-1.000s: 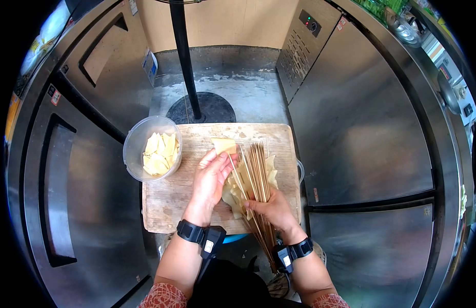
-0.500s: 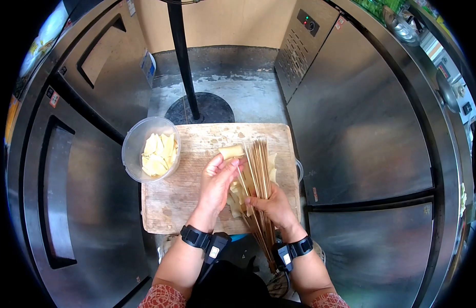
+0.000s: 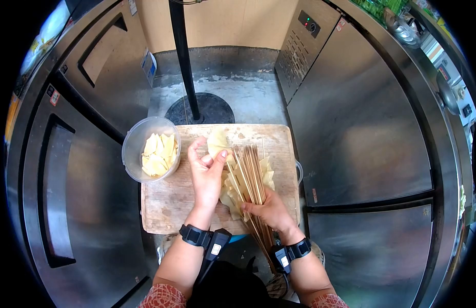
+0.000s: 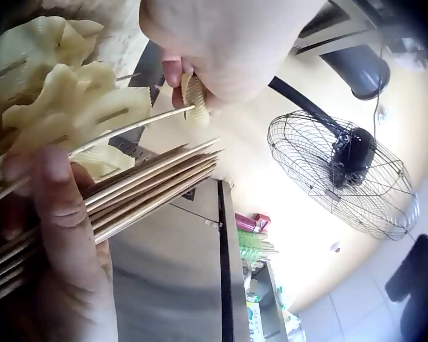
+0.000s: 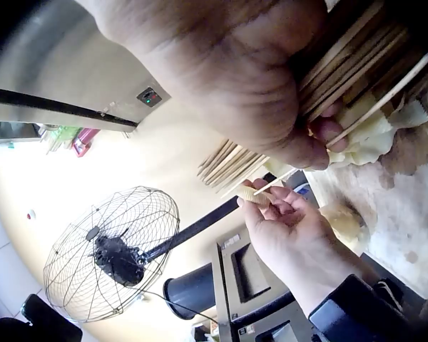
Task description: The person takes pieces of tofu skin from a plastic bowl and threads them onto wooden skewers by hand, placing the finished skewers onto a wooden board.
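In the head view my left hand (image 3: 204, 177) pinches a thin, pale-yellow ridged slice (image 3: 216, 142) between thumb and fingers over the board. My right hand (image 3: 275, 211) grips a thick bundle of wooden skewers (image 3: 256, 172), points facing away from me. One skewer (image 4: 139, 123) stands apart from the bundle, held by the right thumb and fingers. Its tip meets the slice, which looks bent edge-on in the left wrist view. Several wavy pale-yellow slices (image 4: 78, 107), some with skewers through them, lie beneath the bundle and are partly hidden by it.
A clear plastic tub (image 3: 129, 154) with flat yellow slices (image 3: 158, 156) stands at the board's left corner. The worn wooden board (image 3: 166, 205) lies between steel cabinets (image 3: 366, 118). Beyond it, a black fan pole rises from a round base (image 3: 217, 108).
The slice went from flat to folded over, and now stands spread upright at the skewer tip. My left hand shifted slightly left, its fingers lifting away. The right hand keeps its grip on the skewers.
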Demonstrator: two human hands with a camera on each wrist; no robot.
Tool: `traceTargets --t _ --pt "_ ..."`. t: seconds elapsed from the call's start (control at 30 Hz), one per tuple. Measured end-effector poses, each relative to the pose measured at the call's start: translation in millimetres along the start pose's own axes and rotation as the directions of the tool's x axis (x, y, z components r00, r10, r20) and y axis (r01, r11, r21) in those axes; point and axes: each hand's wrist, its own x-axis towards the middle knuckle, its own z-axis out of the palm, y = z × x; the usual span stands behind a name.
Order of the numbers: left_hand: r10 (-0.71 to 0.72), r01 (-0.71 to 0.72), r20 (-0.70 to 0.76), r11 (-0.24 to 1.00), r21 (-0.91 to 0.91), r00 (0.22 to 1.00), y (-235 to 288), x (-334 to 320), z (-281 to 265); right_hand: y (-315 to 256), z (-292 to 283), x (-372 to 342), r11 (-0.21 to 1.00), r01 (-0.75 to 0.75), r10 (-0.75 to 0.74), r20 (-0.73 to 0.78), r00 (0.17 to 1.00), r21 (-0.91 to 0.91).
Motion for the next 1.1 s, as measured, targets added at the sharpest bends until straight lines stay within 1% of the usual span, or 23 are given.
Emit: traceTargets --t 0.1,0.17,0.2,0.27,0.37,0.47,0.53,0.57,0.63,0.67,0.77,0.87,0.97,1.07,1.1 --pt "-0.043 0.042 0.028 0.997 0.062 0.999 6.7 -0.7 0.8 -1.1 1.0 -0.2 1.0 0.0 0.0 -0.002 1.0 0.001" --pt "-0.094 0.088 0.055 0.99 0.112 0.994 -2.6 4.2 -7.1 -1.2 0.7 -0.1 1.0 -0.002 0.002 0.004 1.0 0.012" --pt "-0.193 0.189 0.048 0.979 0.08 0.98 -1.4 4.2 -8.7 -0.9 0.2 0.2 1.0 -0.005 0.004 0.007 1.0 0.019" --pt "-0.385 0.385 0.046 0.923 0.015 0.922 1.2 2.2 -10.4 -1.6 -0.4 -0.1 1.0 -0.001 0.001 0.004 1.0 0.023" --pt "-0.468 0.47 0.116 0.883 0.016 0.876 -2.9 -4.4 -11.7 -4.0 -1.1 0.0 1.0 0.024 -0.024 -0.02 1.0 0.019" --pt "-0.502 0.507 0.186 0.861 0.023 0.845 -0.4 -8.5 -9.3 -4.0 -2.4 0.8 0.998 0.059 -0.057 -0.044 0.997 0.03" --pt "-0.474 0.474 0.104 0.88 0.026 0.874 0.8 -6.8 -9.0 -6.4 -1.3 0.6 0.997 0.074 -0.073 -0.039 0.997 0.032" --pt "-0.458 0.457 0.061 0.889 0.028 0.887 1.6 -5.0 -9.1 -7.1 -0.2 0.5 0.998 0.056 -0.055 -0.029 0.998 0.037" --pt "-0.337 0.345 0.096 0.935 -0.087 0.937 -4.7 0.8 -14.8 -6.8 1.9 -0.6 0.999 0.021 -0.02 -0.009 1.0 0.047" --pt "-0.274 0.288 0.109 0.947 -0.145 0.956 -6.9 3.0 -16.8 -6.0 2.1 -0.9 0.999 0.025 -0.025 -0.009 1.0 0.034" --pt "-0.143 0.154 0.077 0.973 -0.17 0.987 -4.7 5.7 -14.2 -4.6 2.6 -0.6 0.999 0.034 -0.034 -0.013 0.999 0.004" --pt "-0.124 0.133 0.084 0.984 -0.115 0.989 7.1 3.7 -7.5 -4.4 2.8 -0.3 0.999 0.037 -0.037 -0.016 0.999 0.007" --pt "-0.071 0.074 0.126 0.997 -0.024 0.99 20.3 -2.6 4.4 -0.4 1.5 1.8 0.998 0.037 -0.037 -0.018 0.999 0.042" --pt "-0.043 0.028 0.179 0.996 0.085 0.983 19.3 -11.3 5.1 -1.1 -1.2 2.0 0.998 0.029 -0.027 -0.024 0.999 0.049" --pt "-0.055 0.037 0.191 0.995 0.094 0.98 18.1 -13.9 5.8 -2.0 -1.7 1.4 0.998 0.031 -0.029 -0.031 0.999 0.052"
